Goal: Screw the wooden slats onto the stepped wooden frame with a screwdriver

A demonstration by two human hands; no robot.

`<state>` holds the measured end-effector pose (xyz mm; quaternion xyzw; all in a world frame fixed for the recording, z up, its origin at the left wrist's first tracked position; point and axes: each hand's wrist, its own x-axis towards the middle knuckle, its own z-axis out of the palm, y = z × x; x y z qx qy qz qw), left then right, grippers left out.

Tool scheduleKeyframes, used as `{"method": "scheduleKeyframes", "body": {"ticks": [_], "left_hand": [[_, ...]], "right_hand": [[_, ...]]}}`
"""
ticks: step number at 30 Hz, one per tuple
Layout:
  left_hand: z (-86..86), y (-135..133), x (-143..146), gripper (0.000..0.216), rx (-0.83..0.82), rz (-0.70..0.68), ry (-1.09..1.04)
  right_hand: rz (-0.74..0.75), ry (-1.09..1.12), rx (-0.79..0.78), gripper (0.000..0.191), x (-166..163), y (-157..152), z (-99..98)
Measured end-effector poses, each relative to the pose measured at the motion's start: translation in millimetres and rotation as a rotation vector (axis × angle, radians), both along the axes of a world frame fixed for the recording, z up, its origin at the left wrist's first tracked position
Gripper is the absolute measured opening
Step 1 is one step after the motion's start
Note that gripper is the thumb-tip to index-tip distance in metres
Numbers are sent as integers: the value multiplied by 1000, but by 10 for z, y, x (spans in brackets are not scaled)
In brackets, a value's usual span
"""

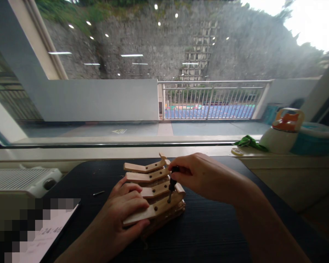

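A small wooden piece with several curved slats (164, 206) lies on the dark table, and dark round holes or screw heads dot the slats. My left hand (126, 208) grips its left side, fingers over the nearest slats and thumb along the front edge. Pinched in the fingers of my right hand (200, 175) is a screwdriver (172, 185) with a black handle. It stands nearly upright, its metal tip at a hole in the nearest slat. A thin metal bit or pin (98, 193) lies on the table left of my left hand.
The black table (208, 226) meets a white windowsill (71, 153). On the sill's right are a green cloth (249, 142), a white and orange kettle-like container (281, 137) and a teal tub (318, 140). A white radiator (19, 180) and a partly blurred screen (55, 230) are at left.
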<state>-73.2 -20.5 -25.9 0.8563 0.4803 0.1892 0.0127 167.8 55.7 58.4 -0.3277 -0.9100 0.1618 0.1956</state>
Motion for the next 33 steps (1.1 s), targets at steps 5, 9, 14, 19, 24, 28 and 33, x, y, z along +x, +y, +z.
{"method": "scheduleKeyframes", "body": {"ticks": [5,9,14,19,24,28,33], "left_hand": [[-18,6,-4,12,-21,11,-11],[-15,12,1,11,-19,17,-9],[4,4,1,12,5,15,-17],[19,8,7,13,17,5,-14],[33,-1,17,13,5,-1,1],[43,-12,21,13,5,-5,-13],[37,-4,12,14,-3,-5,-18]], "right_hand": [[-91,21,43,19,-15,43,-35],[-129,11,71,20,-18,33,-49],[-29,20,-14,14,5,8,-35],[7,-13,2,21,-1,24,-22],[-90,1,72,24,-41,53,-37],[-129,-3,88,21,-51,37,-48],[11,7,-57,18,-27,-26,3]]}}
